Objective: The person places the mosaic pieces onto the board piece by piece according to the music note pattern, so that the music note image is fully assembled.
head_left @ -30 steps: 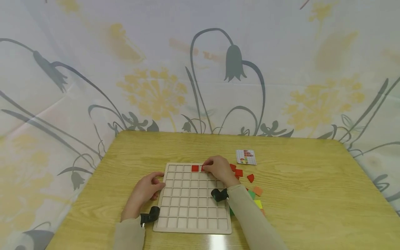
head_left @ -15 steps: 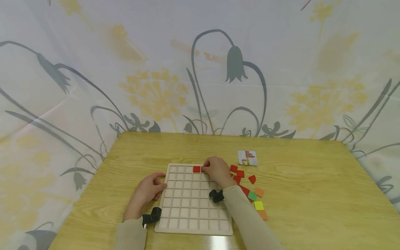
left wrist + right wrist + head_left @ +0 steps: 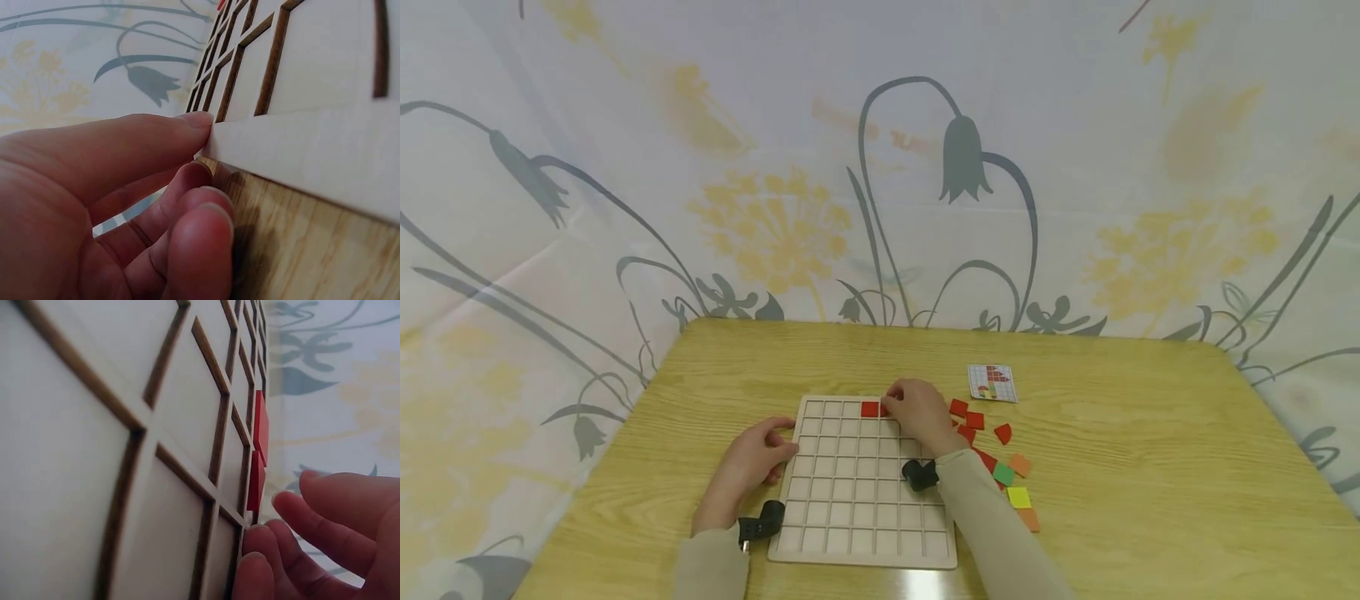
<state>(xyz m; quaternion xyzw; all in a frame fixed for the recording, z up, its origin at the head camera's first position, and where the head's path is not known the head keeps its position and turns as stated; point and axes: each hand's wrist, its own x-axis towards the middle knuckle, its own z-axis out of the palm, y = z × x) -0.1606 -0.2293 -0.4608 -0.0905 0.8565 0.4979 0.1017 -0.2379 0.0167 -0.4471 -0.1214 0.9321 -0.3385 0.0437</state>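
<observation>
Red tile on gridded board, right fingers just beside, printed card

From here I see two beige sleeves, each with a stubby black camera at its end; the left perhaps has a silvery pin.

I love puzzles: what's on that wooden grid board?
A red square tile and another red tile; from above, the right hand partly hides the latter and anything under that hand.
</observation>
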